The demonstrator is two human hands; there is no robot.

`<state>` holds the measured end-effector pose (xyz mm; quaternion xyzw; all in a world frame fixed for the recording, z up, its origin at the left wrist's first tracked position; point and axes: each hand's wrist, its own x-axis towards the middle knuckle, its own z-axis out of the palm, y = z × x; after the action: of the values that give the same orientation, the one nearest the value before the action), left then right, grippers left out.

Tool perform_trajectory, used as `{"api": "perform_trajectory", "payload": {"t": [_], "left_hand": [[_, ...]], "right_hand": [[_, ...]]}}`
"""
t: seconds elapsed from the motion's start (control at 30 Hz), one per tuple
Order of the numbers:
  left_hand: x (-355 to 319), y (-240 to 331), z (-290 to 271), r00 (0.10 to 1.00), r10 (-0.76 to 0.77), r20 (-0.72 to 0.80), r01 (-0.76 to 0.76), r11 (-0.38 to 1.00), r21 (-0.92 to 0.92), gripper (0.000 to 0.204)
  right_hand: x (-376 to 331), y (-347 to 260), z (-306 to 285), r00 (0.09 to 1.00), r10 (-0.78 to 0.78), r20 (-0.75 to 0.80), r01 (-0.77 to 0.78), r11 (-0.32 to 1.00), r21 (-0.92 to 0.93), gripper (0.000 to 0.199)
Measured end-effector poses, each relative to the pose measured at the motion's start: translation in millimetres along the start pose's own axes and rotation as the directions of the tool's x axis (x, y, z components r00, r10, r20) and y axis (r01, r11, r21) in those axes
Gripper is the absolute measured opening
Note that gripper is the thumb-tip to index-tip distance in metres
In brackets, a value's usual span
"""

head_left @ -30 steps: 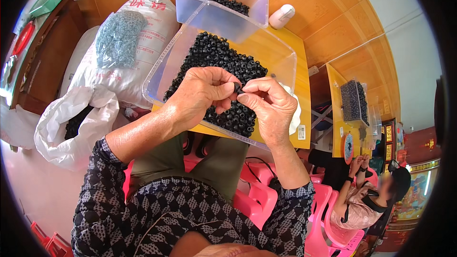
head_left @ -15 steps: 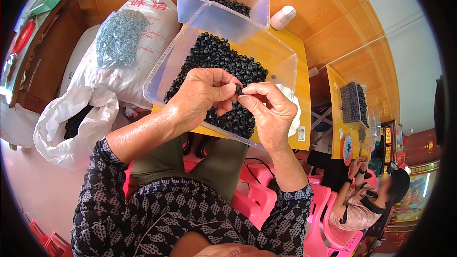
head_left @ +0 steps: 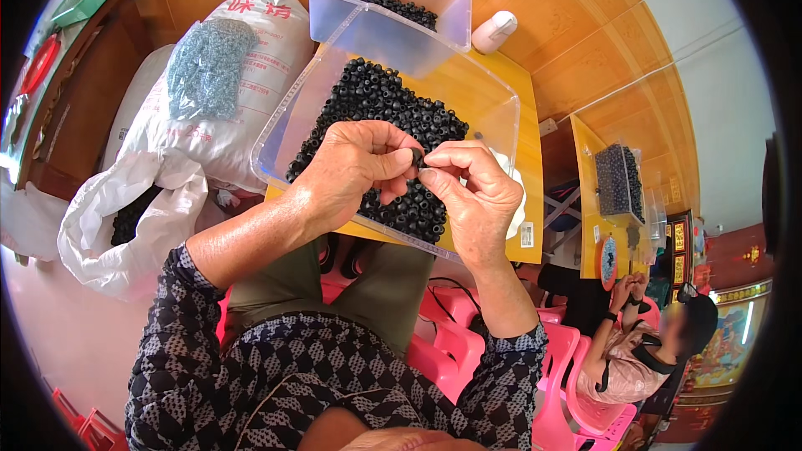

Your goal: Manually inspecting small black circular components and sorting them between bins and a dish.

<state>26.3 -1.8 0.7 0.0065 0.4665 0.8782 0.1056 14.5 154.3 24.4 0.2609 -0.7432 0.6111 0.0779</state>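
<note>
A white sack (head_left: 242, 75) stood at the left. The left hand (head_left: 351, 171) and the right hand (head_left: 472, 188) met, fingers of both clamped on one small black ring-shaped piece (head_left: 416, 157) above the clear plastic tray (head_left: 292, 129) on the yellow surface (head_left: 501, 88). The tray's heap of black pieces (head_left: 376, 108) looked large, so much seemingly remained.

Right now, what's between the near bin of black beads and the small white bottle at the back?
In the head view, a second clear bin, partly filled with black beads, sits between the near bin and the white bottle.
</note>
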Motion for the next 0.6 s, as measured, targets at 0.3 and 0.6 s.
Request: {"api": "perform_trajectory", "payload": {"t": [0.3, 0.6], "left_hand": [[-0.6, 1.6, -1.5, 1.0, -0.017, 0.021, 0.016, 0.999, 0.038, 0.013], [-1.4, 1.8, -1.5, 1.0, -0.002, -0.002, 0.002, 1.0, 0.018, 0.013]], "right_hand": [[-1.3, -1.8, 1.8, 0.998, 0.062, -0.011, -0.063, 0.998, -0.026, 0.016], [-1.2, -1.2, 6.3, 0.993, 0.099, -0.066, -0.095, 0.994, 0.054, 0.014]]}}
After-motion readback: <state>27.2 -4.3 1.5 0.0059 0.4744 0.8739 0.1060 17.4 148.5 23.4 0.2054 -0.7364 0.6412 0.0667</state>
